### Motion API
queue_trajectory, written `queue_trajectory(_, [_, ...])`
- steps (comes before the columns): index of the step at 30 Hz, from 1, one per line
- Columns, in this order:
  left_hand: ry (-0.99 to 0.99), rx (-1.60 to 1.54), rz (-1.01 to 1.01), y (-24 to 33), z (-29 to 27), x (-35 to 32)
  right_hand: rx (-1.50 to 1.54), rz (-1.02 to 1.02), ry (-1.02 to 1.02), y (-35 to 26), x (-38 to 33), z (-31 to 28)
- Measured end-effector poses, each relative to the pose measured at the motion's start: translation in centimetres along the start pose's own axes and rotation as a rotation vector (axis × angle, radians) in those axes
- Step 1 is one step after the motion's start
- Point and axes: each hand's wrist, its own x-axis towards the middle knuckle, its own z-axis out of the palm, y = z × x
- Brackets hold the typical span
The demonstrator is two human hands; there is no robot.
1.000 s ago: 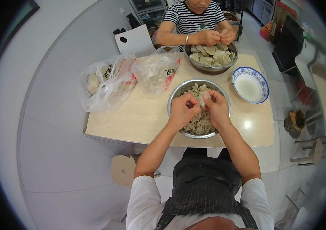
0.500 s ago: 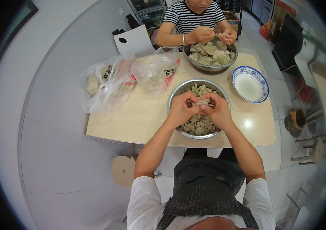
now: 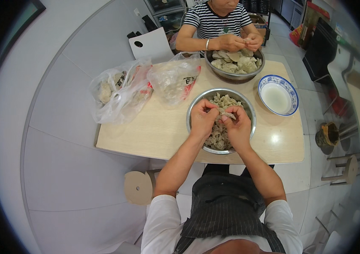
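Observation:
Above a steel bowl [image 3: 254, 116] full of torn grey-green pieces [image 3: 218, 141], my two hands hold a soft pale strip between them, which looks like oyster mushroom [image 3: 226, 113]. My left hand [image 3: 203, 118] pinches one end between thumb and fingertips. On the other end, the thumb and fingers of my right hand [image 3: 239, 126] are closed. Both wrists pass over the bowl's near rim. Across the table, a person in a striped shirt works with both hands over a second steel bowl [image 3: 236, 78] of larger, whole-looking pieces [image 3: 245, 64].
A blue-and-white patterned bowl [image 3: 278, 95] of cloudy liquid stands to the right. Clear plastic bags [image 3: 120, 95] with contents lie on the table's [image 3: 146, 135] left side. A white chair [image 3: 148, 44] stands behind them. A round stool [image 3: 137, 187] is below at the left.
The strip between my fingers now sticks out toward the right, and my hands have turned slightly. The other person's hands have come closer together. The whole view has shifted a little.

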Motion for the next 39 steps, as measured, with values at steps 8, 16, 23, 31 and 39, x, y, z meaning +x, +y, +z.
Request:
queue_trajectory(8, [-0.155,0.167,-0.076,2.9,-2.0,0.8,-0.067,-0.078,-0.013,-0.7,0.7,-1.8])
queue_trajectory(16, [-0.317,0.549,0.163,2.3,-2.1,0.7,-0.227,0.114,-0.298,-1.5,2.0,-2.4])
queue_trajectory(23, [-0.105,0.549,0.199,1.6,-2.0,1.4,-0.035,0.23,-0.189,-1.6,1.2,-1.8])
queue_trajectory(31, [-0.535,0.446,-0.049,4.8,-1.9,0.5,0.171,0.256,-0.139,0.1,2.5,-3.0])
queue_trajectory(39, [-0.293,0.647,0.212,3.2,-0.7,-0.5,0.333,0.365,-0.149,0.1,2.3,-2.4])
